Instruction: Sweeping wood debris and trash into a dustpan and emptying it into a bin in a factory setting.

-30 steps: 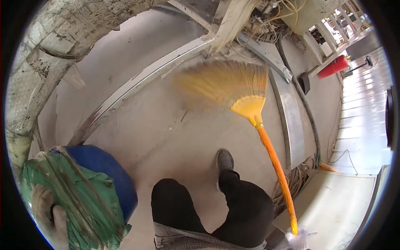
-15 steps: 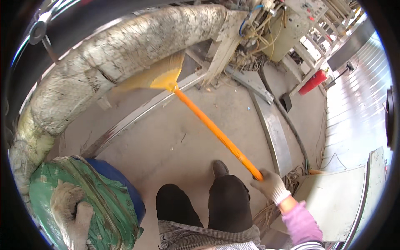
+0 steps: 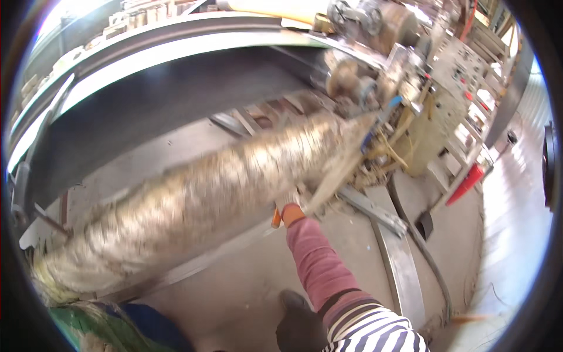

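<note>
My right hand (image 3: pixel 288 201), in a pale knitted glove, reaches far forward to the lower edge of a long, dirty, wrapped cylinder (image 3: pixel 217 193). It is closed on the orange handle (image 3: pixel 275 219) of the broom, of which only the end shows. The broom's yellow head is hidden, apparently beneath the cylinder. At the lower left, a blurred pale patch at the picture's edge looks like my gloved left hand (image 3: pixel 91 342), on the green cover (image 3: pixel 73 325) of a bundle. Its fingers cannot be made out.
A blue rounded container (image 3: pixel 153 325) sits beside the green cover. Behind the cylinder runs a wide dark belt (image 3: pixel 158 94). On the right are a metal channel (image 3: pixel 404 270), a black hose (image 3: pixel 428 264), a red extinguisher (image 3: pixel 466 185) and a control panel (image 3: pixel 457 73) with tangled cables.
My right hand has moved forward and left with the broom, whose head has gone out of sight. The view has tilted up, showing the belt and machinery; my left hand has nearly left the picture.
</note>
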### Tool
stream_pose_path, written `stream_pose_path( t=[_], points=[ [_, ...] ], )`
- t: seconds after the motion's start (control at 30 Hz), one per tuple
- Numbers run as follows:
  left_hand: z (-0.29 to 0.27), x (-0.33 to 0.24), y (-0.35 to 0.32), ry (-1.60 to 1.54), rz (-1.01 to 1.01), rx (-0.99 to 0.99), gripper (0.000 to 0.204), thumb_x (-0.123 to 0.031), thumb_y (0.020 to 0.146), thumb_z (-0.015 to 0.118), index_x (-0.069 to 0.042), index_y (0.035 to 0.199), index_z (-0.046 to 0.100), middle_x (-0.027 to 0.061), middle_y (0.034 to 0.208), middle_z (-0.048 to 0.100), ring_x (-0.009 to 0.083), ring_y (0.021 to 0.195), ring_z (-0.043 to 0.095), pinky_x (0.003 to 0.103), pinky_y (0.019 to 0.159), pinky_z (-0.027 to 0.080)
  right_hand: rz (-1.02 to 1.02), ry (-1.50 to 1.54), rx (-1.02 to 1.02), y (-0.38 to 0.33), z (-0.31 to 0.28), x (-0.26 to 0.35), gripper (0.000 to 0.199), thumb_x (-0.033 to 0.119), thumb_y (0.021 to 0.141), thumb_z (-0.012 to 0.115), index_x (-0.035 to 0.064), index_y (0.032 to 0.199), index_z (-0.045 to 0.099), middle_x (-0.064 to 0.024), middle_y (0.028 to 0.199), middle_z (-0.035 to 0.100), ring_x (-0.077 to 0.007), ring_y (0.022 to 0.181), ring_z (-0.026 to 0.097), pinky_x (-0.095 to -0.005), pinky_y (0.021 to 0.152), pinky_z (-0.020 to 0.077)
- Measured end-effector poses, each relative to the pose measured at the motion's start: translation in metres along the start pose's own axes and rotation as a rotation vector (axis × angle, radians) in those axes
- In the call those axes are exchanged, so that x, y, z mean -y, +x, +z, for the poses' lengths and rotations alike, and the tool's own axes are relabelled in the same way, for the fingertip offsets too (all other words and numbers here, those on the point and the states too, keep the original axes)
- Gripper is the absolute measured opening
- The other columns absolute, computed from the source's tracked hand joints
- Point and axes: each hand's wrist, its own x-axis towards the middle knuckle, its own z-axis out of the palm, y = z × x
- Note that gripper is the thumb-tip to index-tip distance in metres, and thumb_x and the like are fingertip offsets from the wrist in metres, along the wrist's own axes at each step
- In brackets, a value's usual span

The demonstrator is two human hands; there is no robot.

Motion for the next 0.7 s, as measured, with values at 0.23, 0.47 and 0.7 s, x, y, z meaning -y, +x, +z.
stream_pose_path(
  t=[0.23, 0.47, 0.7],
  points=[
    [0.009, -0.051, 0.225, 0.367, 0.18, -0.185, 0.08, -0.059, 0.094, 0.045, 0.007, 0.139, 0.044, 0.0298, 0.141, 0.043, 0.0512, 0.129, 0.043, 0.064, 0.104, 0.034, -0.053, 0.201, 0.209, 0.094, 0.022, 0.012, 0.022, 0.017, 0.086, 0.059, -0.0041, 0.08, 0.059, -0.012, 0.065, 0.062, -0.0239, 0.055, 0.064, -0.0376, 0.05, 0.0506],
    [0.04, -0.051, 0.266, 0.152, 0.099, -0.158, 0.066, -0.048, 0.094, 0.057, 0.005, 0.133, 0.049, 0.0255, 0.127, 0.059, 0.044, 0.117, 0.057, 0.053, 0.104, 0.044, -0.141, 0.172, 0.237, 0.137, 0.027, 0.045, 0.027, 0.019, 0.089, 0.059, -0.0061, 0.08, 0.058, -0.0133, 0.064, 0.061, -0.0238, 0.054, 0.062, -0.038, 0.049, 0.0503],
    [0.029, -0.062, 0.302, 0.172, 0.129, -0.021, 0.09, -0.066, 0.071, 0.073, 0.002, 0.126, 0.052, 0.0235, 0.116, 0.061, 0.0413, 0.104, 0.062, 0.053, 0.093, 0.049, -0.231, -0.141, 0.074, 0.068, -0.036, 0.071, 0.032, 0.021, 0.092, 0.059, -0.0082, 0.08, 0.057, -0.0146, 0.064, 0.06, -0.0237, 0.053, 0.061, -0.0383, 0.049, 0.0501]
  ],
)
